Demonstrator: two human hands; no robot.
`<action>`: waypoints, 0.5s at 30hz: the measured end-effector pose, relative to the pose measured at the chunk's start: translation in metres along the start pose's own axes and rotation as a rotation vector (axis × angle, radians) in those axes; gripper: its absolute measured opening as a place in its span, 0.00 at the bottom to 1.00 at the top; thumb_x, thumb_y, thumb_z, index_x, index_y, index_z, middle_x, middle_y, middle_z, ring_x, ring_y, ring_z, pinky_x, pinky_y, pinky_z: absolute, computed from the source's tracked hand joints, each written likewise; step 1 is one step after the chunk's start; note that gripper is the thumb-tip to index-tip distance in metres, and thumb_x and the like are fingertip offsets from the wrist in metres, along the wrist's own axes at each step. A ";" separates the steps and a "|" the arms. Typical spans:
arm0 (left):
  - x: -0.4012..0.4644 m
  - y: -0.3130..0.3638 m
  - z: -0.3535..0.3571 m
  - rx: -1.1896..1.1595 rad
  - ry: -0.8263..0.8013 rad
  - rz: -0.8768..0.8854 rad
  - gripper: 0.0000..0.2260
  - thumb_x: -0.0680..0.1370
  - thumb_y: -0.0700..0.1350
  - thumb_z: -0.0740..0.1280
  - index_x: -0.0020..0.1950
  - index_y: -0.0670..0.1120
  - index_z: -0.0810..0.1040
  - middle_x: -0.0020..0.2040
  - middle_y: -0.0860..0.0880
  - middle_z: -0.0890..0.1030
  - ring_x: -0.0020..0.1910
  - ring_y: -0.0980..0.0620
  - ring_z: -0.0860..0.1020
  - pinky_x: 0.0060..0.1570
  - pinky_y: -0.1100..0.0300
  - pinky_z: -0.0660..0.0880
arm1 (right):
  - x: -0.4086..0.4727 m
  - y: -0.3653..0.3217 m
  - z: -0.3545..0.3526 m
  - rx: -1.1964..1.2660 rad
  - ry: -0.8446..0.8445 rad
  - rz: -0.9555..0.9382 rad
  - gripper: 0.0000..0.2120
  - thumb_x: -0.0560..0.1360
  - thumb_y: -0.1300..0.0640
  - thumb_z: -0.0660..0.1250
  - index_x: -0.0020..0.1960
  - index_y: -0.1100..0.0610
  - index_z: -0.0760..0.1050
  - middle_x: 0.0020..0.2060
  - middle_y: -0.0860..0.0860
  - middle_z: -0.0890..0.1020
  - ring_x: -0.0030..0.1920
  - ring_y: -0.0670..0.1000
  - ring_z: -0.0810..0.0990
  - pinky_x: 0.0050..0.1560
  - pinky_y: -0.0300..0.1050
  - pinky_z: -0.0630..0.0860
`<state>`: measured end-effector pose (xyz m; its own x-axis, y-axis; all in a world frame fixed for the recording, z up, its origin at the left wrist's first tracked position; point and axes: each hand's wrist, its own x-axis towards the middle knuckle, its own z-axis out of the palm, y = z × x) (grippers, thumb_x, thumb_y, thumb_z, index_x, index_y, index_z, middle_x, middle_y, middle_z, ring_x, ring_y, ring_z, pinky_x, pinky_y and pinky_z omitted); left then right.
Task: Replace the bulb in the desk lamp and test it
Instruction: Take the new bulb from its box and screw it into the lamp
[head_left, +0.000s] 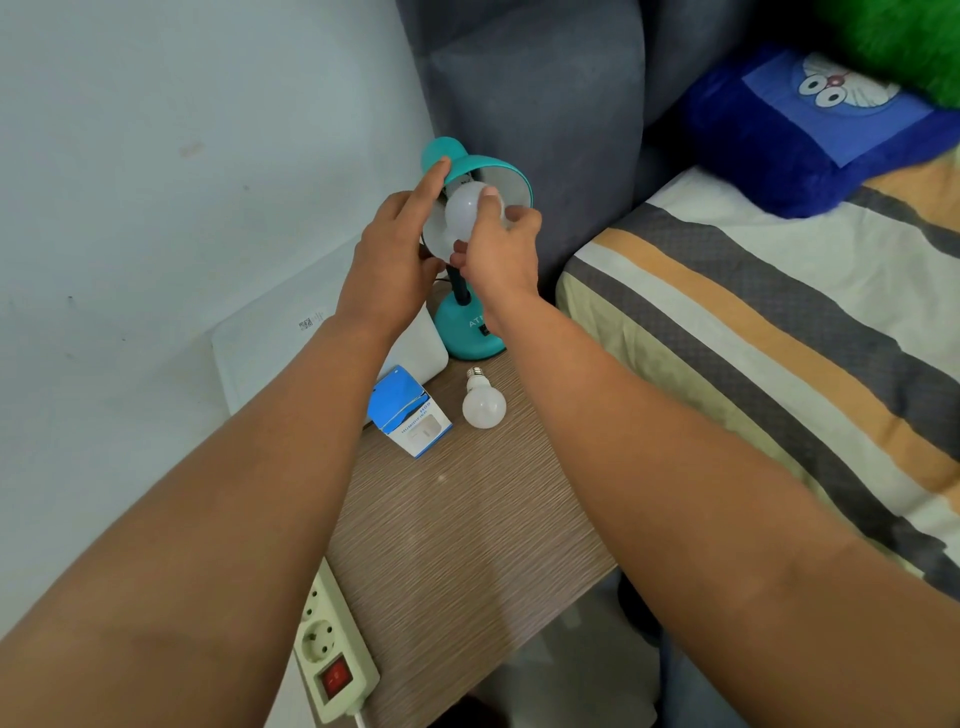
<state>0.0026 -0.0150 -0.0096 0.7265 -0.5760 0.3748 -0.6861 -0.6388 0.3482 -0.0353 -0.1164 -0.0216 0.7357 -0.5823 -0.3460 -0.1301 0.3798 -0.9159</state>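
Observation:
A teal desk lamp stands at the back of a wooden bedside table (467, 519), its base (467, 332) below and its shade (498, 171) tilted toward me. My left hand (389, 260) grips the rim and back of the shade. My right hand (501, 249) is closed around a white bulb (462, 210) that sits in the mouth of the shade; its screw end is hidden. A second white bulb (483, 402) lies on the table in front of the lamp base, metal cap pointing away. Beside it stands a blue and white bulb box (410, 415).
A white power strip (332, 649) with a red switch lies along the table's left edge. A white flat box (291, 338) leans by the wall at left. A grey headboard (545, 104) rises behind the lamp. The striped bed (753, 338) with a blue pillow (810, 135) is at right.

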 end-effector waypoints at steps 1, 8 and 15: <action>0.000 0.000 0.000 -0.002 0.002 0.000 0.34 0.79 0.41 0.69 0.80 0.54 0.57 0.68 0.43 0.73 0.65 0.48 0.74 0.64 0.54 0.75 | 0.001 0.000 -0.001 -0.003 -0.012 0.000 0.26 0.76 0.36 0.56 0.68 0.49 0.62 0.60 0.56 0.77 0.56 0.58 0.80 0.56 0.58 0.80; 0.000 0.001 -0.001 0.010 -0.005 -0.022 0.36 0.77 0.37 0.70 0.80 0.54 0.57 0.65 0.43 0.74 0.53 0.54 0.74 0.59 0.53 0.78 | 0.002 0.004 -0.004 0.004 -0.050 -0.031 0.29 0.67 0.48 0.76 0.63 0.55 0.69 0.52 0.52 0.78 0.51 0.55 0.82 0.52 0.55 0.83; 0.000 -0.001 0.000 -0.012 0.000 -0.006 0.34 0.79 0.41 0.70 0.80 0.54 0.57 0.69 0.44 0.72 0.65 0.49 0.74 0.64 0.54 0.75 | 0.000 -0.002 -0.001 -0.026 -0.034 0.022 0.28 0.77 0.34 0.54 0.68 0.52 0.67 0.60 0.55 0.77 0.56 0.56 0.79 0.58 0.56 0.79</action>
<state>0.0031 -0.0145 -0.0098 0.7305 -0.5721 0.3730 -0.6823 -0.6359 0.3608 -0.0357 -0.1176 -0.0197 0.7545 -0.5493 -0.3591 -0.1632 0.3729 -0.9134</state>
